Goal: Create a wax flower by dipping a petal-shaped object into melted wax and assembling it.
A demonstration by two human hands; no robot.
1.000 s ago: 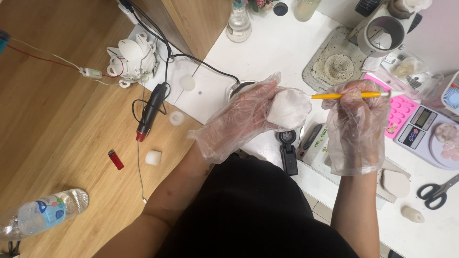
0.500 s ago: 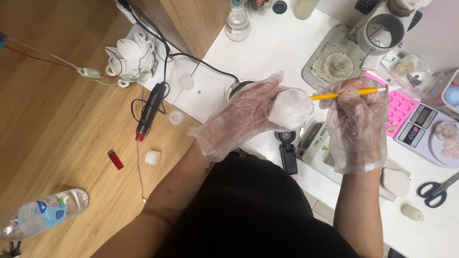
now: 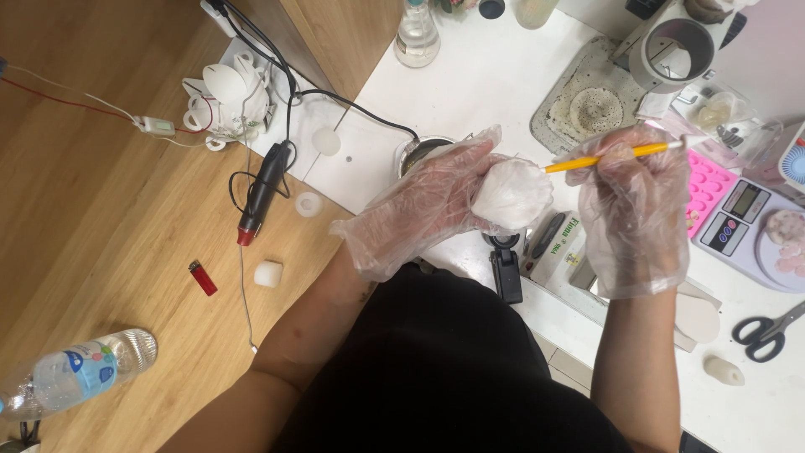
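Both hands wear loose clear plastic gloves. My left hand (image 3: pixel 428 205) cups a white rounded lump (image 3: pixel 511 195) above the edge of the white table (image 3: pixel 495 75). My right hand (image 3: pixel 633 201) grips a thin yellow stick (image 3: pixel 608 157) with a white far end. The stick's near tip touches the upper right side of the lump. A small metal cup (image 3: pixel 419 151) shows just behind my left hand.
On the table stand a pink mould tray (image 3: pixel 708 184), a digital scale (image 3: pixel 759 226), scissors (image 3: pixel 767 331), a glass flask (image 3: pixel 417 35) and a grey cylinder (image 3: pixel 675 46). The wooden floor at left holds a black hand tool (image 3: pixel 262 191), a red lighter (image 3: pixel 202 277) and a water bottle (image 3: pixel 80 372).
The yellow stick has tilted and its tip has come in against the lump. Both hands stay in nearly the same place.
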